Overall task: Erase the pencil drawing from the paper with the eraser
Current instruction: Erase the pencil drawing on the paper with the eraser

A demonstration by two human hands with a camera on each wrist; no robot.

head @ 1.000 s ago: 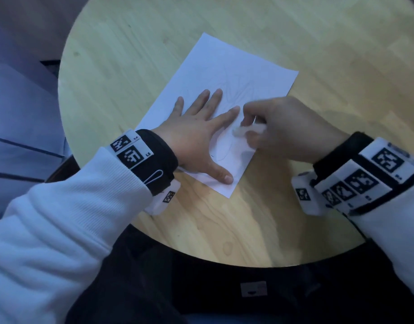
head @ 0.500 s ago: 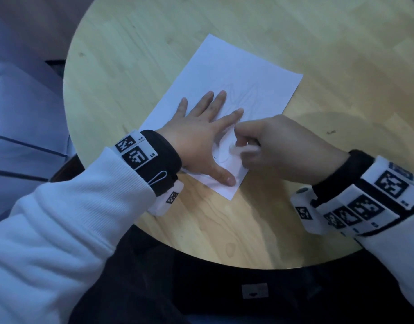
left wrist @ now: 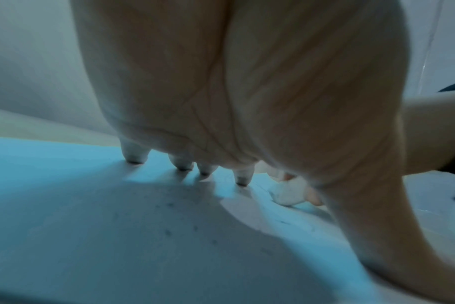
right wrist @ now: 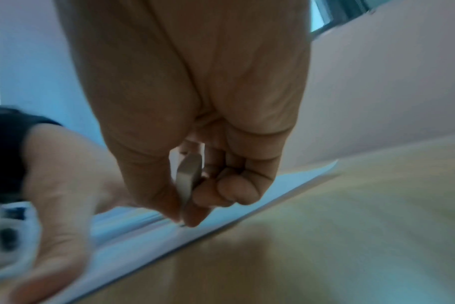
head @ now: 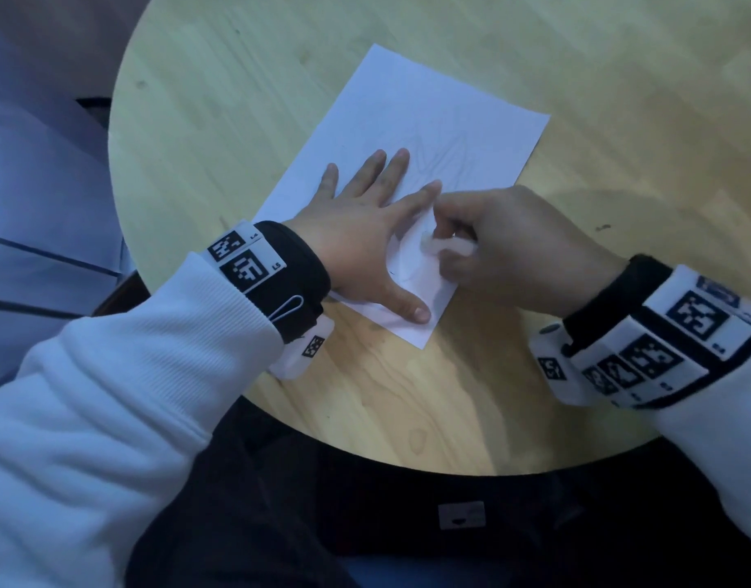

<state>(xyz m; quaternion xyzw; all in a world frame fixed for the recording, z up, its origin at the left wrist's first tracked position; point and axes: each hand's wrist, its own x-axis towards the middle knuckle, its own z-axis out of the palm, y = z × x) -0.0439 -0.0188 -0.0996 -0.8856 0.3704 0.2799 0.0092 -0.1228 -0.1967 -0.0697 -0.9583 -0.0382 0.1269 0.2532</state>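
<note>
A white sheet of paper [head: 428, 120] lies tilted on the round wooden table [head: 619, 99], with faint pencil lines [head: 445, 159] near its middle. My left hand [head: 365, 231] lies flat on the sheet, fingers spread, pressing it down. My right hand [head: 505, 244] pinches a white eraser [head: 448, 247] between thumb and fingers, its tip on the paper in the gap between my left thumb and forefinger. In the right wrist view the eraser [right wrist: 187, 179] stands on edge on the paper [right wrist: 221, 205]. The left wrist view shows my fingertips [left wrist: 242, 179] on the sheet [left wrist: 117, 226] and the eraser [left wrist: 288, 195] beyond.
Bare table stretches to the right and behind the sheet. The table's near edge [head: 450, 471] runs just above my lap. A small dark speck [head: 603, 227] lies on the wood right of my right hand. Grey floor [head: 34, 184] lies off the table's left side.
My right hand has rubbed the eraser toward me and to the left along the sheet, closer to my left thumb. My left hand has stayed flat on the paper.
</note>
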